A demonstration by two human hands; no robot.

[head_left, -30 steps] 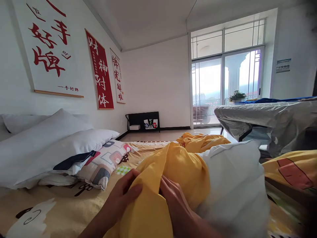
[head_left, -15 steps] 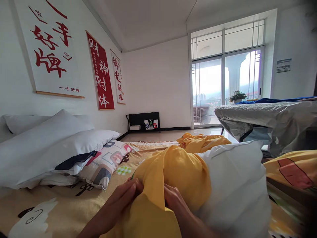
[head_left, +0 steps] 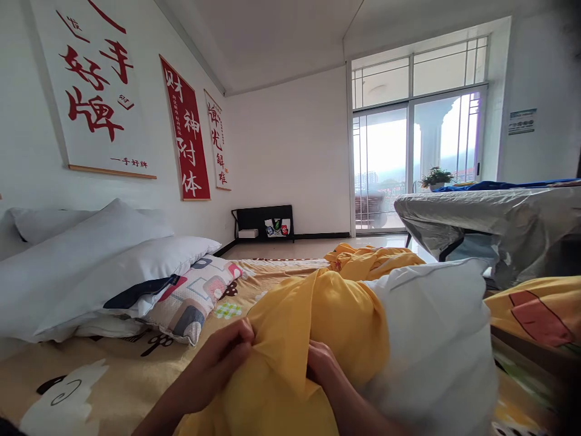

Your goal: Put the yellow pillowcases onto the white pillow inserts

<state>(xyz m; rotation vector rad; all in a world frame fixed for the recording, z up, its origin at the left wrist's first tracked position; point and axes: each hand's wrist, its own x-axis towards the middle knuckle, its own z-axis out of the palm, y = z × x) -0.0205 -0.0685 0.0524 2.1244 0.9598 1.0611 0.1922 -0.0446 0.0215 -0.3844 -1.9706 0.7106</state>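
Note:
A yellow pillowcase (head_left: 284, 339) is bunched around one end of a white pillow (head_left: 436, 339), which sticks out to the right. My left hand (head_left: 233, 348) pinches the left side of the yellow cloth, fingers curled and thumb pressed in. On the right, my right hand (head_left: 324, 366) is closed at a fold of the same cloth, its fingertips partly hidden behind the edge. Cloth between the hands hangs down toward the bottom of the view.
White pillows (head_left: 149, 260) and a patterned pillow (head_left: 193, 300) lie at left on the printed bedsheet (head_left: 59, 357). More yellow cloth (head_left: 372, 260) is heaped beyond. A plastic-covered table (head_left: 490, 212) stands at right, near a glass door (head_left: 381, 163).
My left hand has curled its fingers into a tighter pinch on the cloth's left side. My right hand has shifted slightly right with the fold. The view has moved slightly.

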